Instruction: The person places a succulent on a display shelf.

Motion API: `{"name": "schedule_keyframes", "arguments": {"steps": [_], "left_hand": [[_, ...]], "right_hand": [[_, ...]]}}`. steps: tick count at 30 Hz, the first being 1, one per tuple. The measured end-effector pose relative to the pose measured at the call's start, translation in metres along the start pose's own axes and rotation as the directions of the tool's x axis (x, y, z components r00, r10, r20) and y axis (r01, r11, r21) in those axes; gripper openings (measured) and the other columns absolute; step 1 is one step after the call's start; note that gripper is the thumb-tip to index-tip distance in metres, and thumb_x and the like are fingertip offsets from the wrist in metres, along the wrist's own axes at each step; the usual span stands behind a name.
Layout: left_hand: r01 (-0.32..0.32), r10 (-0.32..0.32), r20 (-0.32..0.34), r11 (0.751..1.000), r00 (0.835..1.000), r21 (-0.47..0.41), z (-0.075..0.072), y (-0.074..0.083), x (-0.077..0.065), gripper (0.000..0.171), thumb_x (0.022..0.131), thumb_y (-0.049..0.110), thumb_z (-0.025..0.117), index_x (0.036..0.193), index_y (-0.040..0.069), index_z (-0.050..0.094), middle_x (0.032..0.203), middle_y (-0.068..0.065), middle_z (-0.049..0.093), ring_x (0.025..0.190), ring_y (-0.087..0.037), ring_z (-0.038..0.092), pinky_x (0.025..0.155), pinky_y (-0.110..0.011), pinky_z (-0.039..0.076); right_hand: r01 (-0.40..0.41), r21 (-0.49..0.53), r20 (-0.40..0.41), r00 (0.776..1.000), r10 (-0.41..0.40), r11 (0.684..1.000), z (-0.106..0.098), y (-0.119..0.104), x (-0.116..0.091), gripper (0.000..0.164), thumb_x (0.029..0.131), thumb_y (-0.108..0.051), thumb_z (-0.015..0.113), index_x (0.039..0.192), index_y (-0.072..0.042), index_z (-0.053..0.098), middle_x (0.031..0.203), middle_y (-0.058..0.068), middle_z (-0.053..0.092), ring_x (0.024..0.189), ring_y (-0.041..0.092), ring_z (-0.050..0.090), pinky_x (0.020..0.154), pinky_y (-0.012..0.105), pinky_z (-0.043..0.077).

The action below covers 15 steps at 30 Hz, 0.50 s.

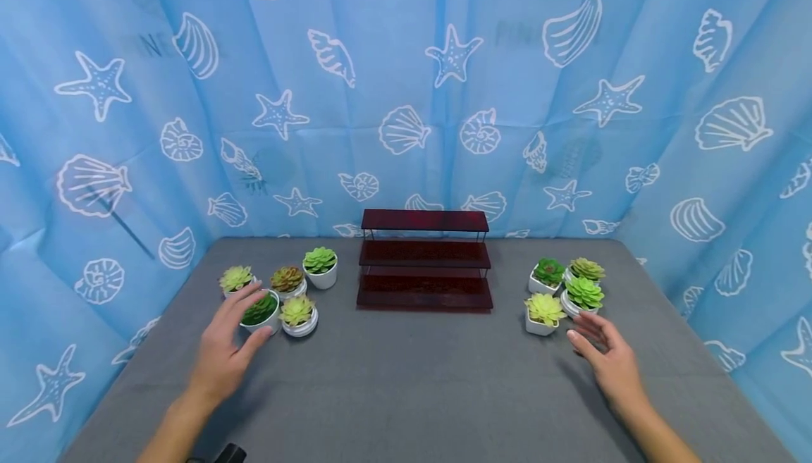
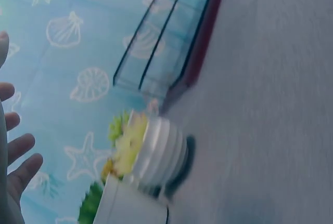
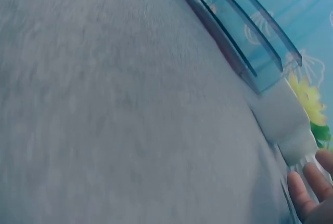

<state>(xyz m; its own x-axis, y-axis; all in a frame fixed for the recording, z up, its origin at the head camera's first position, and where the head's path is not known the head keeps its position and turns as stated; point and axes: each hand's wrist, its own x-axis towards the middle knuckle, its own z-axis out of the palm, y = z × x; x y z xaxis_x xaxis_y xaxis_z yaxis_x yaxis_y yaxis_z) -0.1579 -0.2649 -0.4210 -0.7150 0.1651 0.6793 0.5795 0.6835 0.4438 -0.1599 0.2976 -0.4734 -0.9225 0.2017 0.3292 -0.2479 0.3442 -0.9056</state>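
Note:
My left hand [image 1: 222, 350] hovers at the dark green succulent in a round white pot [image 1: 260, 310], thumb and fingers spread on either side of it. In the left wrist view the fingers [image 2: 22, 148] stand apart from the pots. My right hand [image 1: 612, 364] hangs just in front of the bright green succulent in a ribbed white pot [image 1: 582, 295], its fingers loosely bent and holding nothing. Beside that one sits a yellow-green succulent in a square white pot [image 1: 542, 313]. The right wrist view has the fingertips [image 3: 299, 188] right by the ribbed pot.
A three-tier dark red shelf [image 1: 424, 260] stands at the back middle of the grey table [image 1: 406, 392]. More potted succulents cluster on the left, among them a pale one [image 1: 298, 313], a reddish one [image 1: 287, 281] and a green one [image 1: 320, 266]. Behind hangs a blue seashell curtain [image 1: 406, 82].

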Motion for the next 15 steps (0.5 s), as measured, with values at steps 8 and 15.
{"name": "schedule_keyframes", "arguments": {"steps": [8, 15], "left_hand": [[-0.014, 0.010, -0.032, 0.991, 0.999, -0.133, 0.025, 0.015, 0.009, 0.051, 0.087, 0.000, 0.066, 0.136, 0.006, 0.054, 0.138, -0.015, 0.051, 0.131, -0.020, 0.043, 0.107, -0.020, 0.028], [-0.072, 0.050, -0.082, 0.957, 0.995, -0.280, 0.051, 0.023, 0.017, 0.047, 0.087, -0.012, 0.059, 0.133, -0.003, 0.054, 0.133, -0.019, 0.053, 0.118, -0.023, 0.052, 0.098, -0.026, 0.042]], "right_hand": [[-0.145, 0.136, 0.039, 0.989, 0.141, 0.980, 0.016, -0.004, 0.002, 0.051, 0.095, -0.010, 0.063, 0.136, 0.011, 0.038, 0.111, -0.018, 0.058, 0.097, -0.008, 0.056, 0.073, 0.014, 0.051], [-0.197, -0.067, 0.044, 0.979, 0.200, 0.978, 0.026, -0.008, 0.009, 0.059, 0.096, -0.017, 0.064, 0.143, 0.004, 0.036, 0.137, 0.024, 0.047, 0.106, -0.003, 0.044, 0.078, 0.004, 0.041]]}}
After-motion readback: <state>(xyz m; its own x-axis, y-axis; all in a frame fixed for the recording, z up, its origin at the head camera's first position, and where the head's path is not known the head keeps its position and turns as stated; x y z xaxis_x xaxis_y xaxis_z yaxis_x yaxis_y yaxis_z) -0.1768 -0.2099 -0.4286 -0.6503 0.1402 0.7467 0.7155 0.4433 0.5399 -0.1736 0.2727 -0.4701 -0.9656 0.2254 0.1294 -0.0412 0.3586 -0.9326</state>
